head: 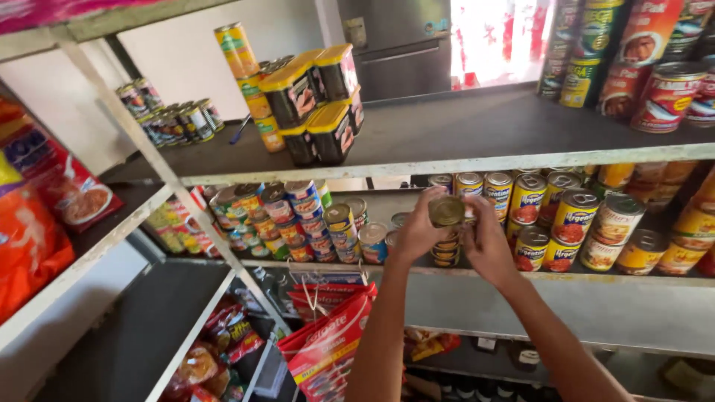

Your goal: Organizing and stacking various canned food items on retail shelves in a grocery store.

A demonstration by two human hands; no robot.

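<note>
At middle shelf point(462, 277), front edge, just left of centre: small gold-lidded can point(446, 211) held up between both hands, directly above a short stack of similar cans point(447, 251). Not yet resting on stack, or only just touching; contact line hidden by fingers.

Left hand point(415, 232): fingers curled round left side of can, thumb toward the front. Grasping. Right hand point(485, 240): fingertips pinching right side near the lid, wrist bent back. Also grasping. Neither released.

Risks, judged from layout:
- Stack narrow and already several cans tall; off-centre placement likely to tip the column forward off shelf lip, onto red hanging packets point(328, 342) below.
- Neighbouring red-and-yellow cans point(555, 223) close on the right, blue-labelled cans point(305, 219) close on the left; knuckle or wrist sweep on withdrawal could knock either row.
- Upper shelf point(447, 160) overhangs just above the hands; little headroom for lifting clear.
- Uneven release (one hand before the other) could twist can off its seat.

Pose: both forearms rising from bottom of view, converging at can. Left forearm near vertical, right forearm slanting in from lower right. Hands at same height, palms facing each other, can between.

Elsewhere: black-and-yellow tins point(320, 97) stacked on upper shelf; orange bags point(30, 238) at far left.
</note>
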